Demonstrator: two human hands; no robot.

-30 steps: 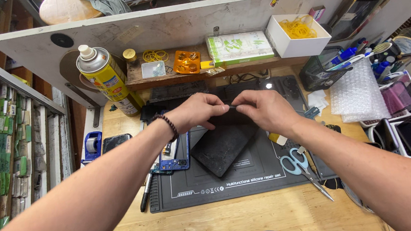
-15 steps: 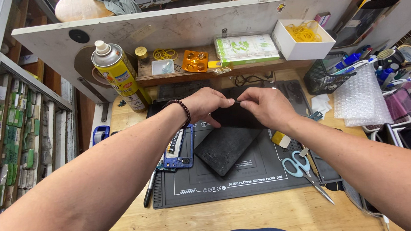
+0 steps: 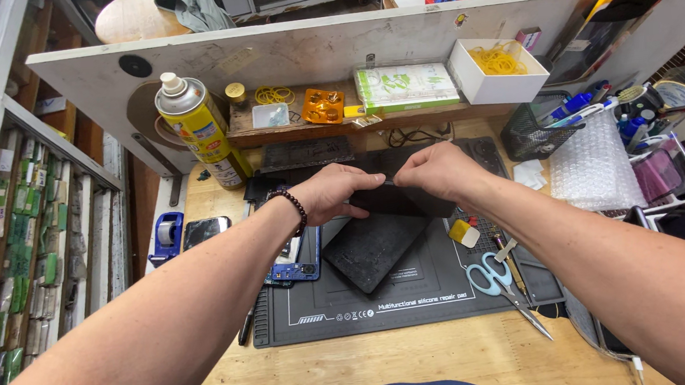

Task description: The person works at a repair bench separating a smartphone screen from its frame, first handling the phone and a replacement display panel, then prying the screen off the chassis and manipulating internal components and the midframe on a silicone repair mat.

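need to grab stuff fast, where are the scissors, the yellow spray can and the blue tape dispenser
scissors (image 3: 492,274): head view, on the blue handles
yellow spray can (image 3: 198,127): head view, on the can's body
blue tape dispenser (image 3: 166,235): head view, on its blue body

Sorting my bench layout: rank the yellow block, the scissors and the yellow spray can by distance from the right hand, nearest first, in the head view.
From the right hand:
1. Yellow block, just below it on the mat.
2. Scissors, farther down, toward the mat's right edge.
3. Yellow spray can, far left, beyond the left hand.

Yellow spray can (image 3: 198,129) left on bench; green-white flat packet (image 3: 406,86), white open box (image 3: 495,68) on shelf.
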